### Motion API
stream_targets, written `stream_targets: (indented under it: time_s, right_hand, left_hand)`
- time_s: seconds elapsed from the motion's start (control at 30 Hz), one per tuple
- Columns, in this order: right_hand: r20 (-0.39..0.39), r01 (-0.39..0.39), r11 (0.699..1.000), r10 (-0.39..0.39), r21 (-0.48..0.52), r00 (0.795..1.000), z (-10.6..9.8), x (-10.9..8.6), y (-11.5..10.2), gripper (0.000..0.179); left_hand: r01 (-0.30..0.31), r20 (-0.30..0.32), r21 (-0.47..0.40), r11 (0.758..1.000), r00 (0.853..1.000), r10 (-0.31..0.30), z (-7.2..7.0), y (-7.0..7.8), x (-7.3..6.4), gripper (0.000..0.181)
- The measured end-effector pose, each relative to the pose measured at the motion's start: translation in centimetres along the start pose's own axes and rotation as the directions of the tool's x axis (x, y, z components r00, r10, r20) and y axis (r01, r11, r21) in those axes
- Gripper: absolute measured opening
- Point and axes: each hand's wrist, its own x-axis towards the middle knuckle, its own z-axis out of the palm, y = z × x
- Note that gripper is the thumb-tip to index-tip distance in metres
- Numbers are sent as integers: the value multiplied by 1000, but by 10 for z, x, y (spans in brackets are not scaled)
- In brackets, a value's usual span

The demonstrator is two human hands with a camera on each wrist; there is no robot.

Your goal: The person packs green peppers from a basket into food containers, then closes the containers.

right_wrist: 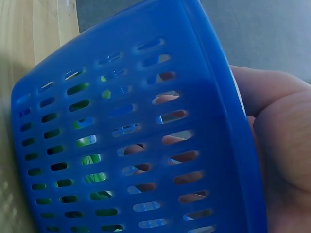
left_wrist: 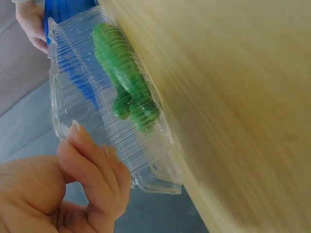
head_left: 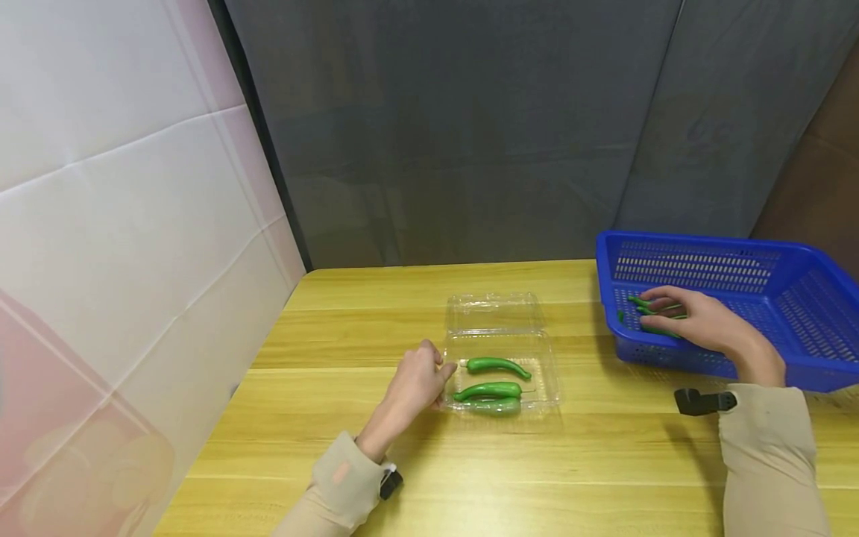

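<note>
A clear plastic clamshell box [head_left: 549, 373] stands on the table with its lid raised at the back. Several green chili peppers [head_left: 495, 364] lie in its base, one seen through the front wall. My left hand [head_left: 414, 377] holds the box's left rim, fingertips at the edge; in the left wrist view the fingers [left_wrist: 92, 170] are bent beside the clear wall. My right hand [head_left: 705, 319] reaches into a blue plastic basket [head_left: 698, 240], thumb and fingers spread above more green peppers [head_left: 640, 302]. The basket wall [right_wrist: 146, 121] largely hides those fingertips in the right wrist view.
The wooden table [head_left: 322, 328] ends at a dark grey curtain [head_left: 456, 134] behind. A pale printed cloth [head_left: 134, 209] hangs on the left. The basket's high near rim lies under my right wrist.
</note>
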Motion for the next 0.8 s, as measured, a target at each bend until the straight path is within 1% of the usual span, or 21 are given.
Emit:
stream_targets:
  time_s: [0.3, 0.43, 0.53, 0.8]
  right_hand:
    - [8, -28, 998, 29, -62, 1000, -2, 0, 3, 51]
    - [22, -58, 994, 60, -90, 998, -3, 0, 3, 52]
    - [31, -81, 992, 84, -101, 996, -4, 0, 4, 53]
    - [32, -104, 986, 109, -132, 993, -5, 0, 7, 54]
  left_hand:
    - [2, 4, -6, 1000, 1000, -2, 0, 0, 0, 19]
    - [7, 4, -5, 1000, 1000, -7, 0, 1, 0, 20]
    - [13, 3, -4, 1000, 1000, -13, 0, 1, 0, 20]
    - [14, 5, 0, 1000, 1000, -14, -1, 2, 0, 20]
